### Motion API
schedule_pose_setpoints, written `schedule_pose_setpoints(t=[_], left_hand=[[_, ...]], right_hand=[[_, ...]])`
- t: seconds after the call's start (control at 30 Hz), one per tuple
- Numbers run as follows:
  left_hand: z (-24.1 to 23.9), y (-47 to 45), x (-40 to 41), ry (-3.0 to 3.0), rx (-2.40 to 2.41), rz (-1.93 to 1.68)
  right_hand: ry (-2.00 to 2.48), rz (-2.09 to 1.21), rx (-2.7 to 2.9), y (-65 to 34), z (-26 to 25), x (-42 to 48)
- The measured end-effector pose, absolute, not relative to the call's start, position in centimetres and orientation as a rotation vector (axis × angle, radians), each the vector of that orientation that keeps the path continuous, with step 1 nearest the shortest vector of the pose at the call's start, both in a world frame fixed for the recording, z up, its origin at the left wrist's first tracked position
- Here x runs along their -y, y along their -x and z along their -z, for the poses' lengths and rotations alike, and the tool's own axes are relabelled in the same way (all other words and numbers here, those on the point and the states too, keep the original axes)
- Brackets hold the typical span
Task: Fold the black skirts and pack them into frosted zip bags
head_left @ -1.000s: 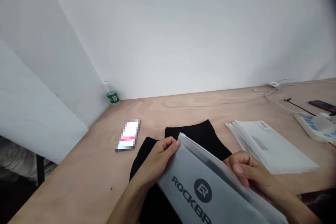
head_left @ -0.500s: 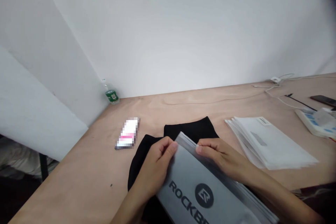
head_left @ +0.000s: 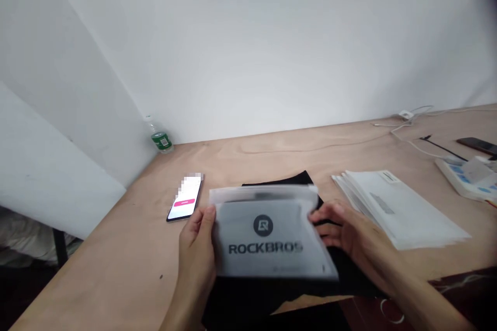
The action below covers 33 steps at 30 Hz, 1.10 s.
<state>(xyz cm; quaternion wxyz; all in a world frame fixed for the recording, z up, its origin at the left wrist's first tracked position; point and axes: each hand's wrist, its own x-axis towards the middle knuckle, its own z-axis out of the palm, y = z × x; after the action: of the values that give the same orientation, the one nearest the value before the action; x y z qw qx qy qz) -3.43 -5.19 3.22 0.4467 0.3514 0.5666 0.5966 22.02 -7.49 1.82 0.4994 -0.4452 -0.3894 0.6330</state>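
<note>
A frosted zip bag (head_left: pixel 267 264) marked ROCKBROS is held up in front of me, its seal strip along the top. My left hand (head_left: pixel 198 248) grips its left edge, thumb on the front face. At the bag's right edge is my right hand (head_left: pixel 345 232), slightly blurred, with its fingers spread and the tips touching the side. Black fabric (head_left: pixel 248 295) lies on the table beneath and behind the bag, partly covered by it. What the bag contains, if anything, cannot be made out.
A stack of white translucent bags (head_left: pixel 404 207) lies to the right. Left of the bag is a lit phone (head_left: pixel 185 199); a bottle (head_left: pixel 161 139) stands in the wall corner. A power strip (head_left: pixel 466 178), cables (head_left: pixel 404 132) and a dark device (head_left: pixel 477 145) occupy the far right.
The bag has turned from a slant to nearly level, with its printed face toward me. My left hand has moved left and down; my right hand has shifted right and its fingers have spread.
</note>
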Motion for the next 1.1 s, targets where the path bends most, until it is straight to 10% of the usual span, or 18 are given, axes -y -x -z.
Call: schedule_pose_setpoints(t=[0.33, 1.1], left_hand=[[-0.6, -2.6, 10.1, -0.819, -1.35, -1.58], [-6.0, 0.6, 7.8, -1.16, -1.233, -0.966]], right_hand=[[0.932, -1.608, 0.235, -15.3, -0.9, 8.8], [1.022, -1.612, 1.082, -19.3, -2.8, 8.0]])
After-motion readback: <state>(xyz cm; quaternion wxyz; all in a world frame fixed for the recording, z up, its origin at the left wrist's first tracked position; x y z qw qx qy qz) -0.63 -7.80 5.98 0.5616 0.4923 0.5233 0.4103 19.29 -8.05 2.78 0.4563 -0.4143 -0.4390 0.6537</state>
